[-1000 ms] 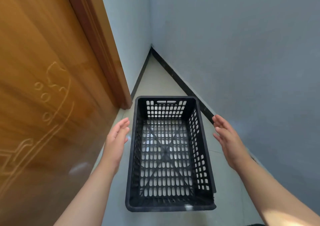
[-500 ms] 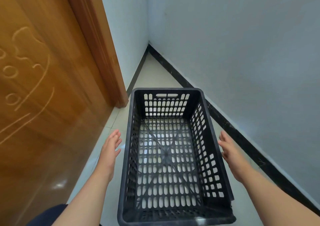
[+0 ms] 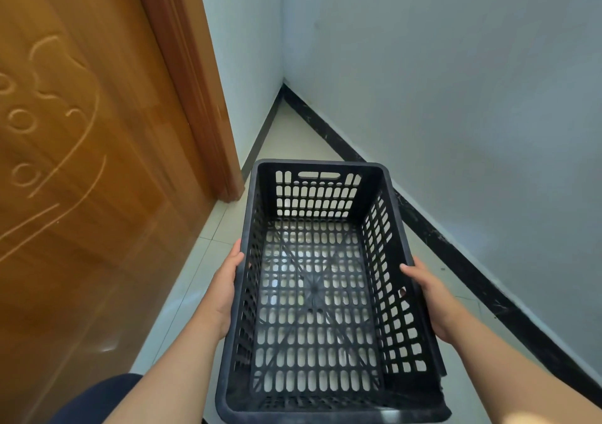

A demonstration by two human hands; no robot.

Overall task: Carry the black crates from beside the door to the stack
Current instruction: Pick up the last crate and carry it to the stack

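One black crate (image 3: 321, 293), of perforated plastic with slotted walls and a slotted floor with ribs radiating from the centre, occupies the lower middle of the head view. It is empty. It lies lengthwise away from the person, in the floor corner between the wooden door (image 3: 81, 195) on the left and the pale wall (image 3: 456, 130) on the right. A handle slot is cut into the upper part of its far end wall.

The left hand (image 3: 224, 293) is pressed flat against the outside of the crate's left long wall, about midway along it, thumb resting at the rim. The fingers are out of sight behind the wall. The right hand (image 3: 430, 296) is placed in the same manner against the outside of the right long wall, thumb over the rim; a fingertip shows through one of the wall slots. Both hands clasp the crate between them, one to each side, the crate lying directly between the two forearms. Whether the crate stands on the floor tiles (image 3: 195, 277) or is raised clear of them cannot be told from this view.

The door frame (image 3: 195, 98) ends beside the crate's far left corner. A black skirting strip (image 3: 456, 244) runs along the foot of the right wall, passing close beside the crate's right side.

No brand, label or legible writing is visible on the crate. The door panel bears carved decorative curves and rings, not lettering.
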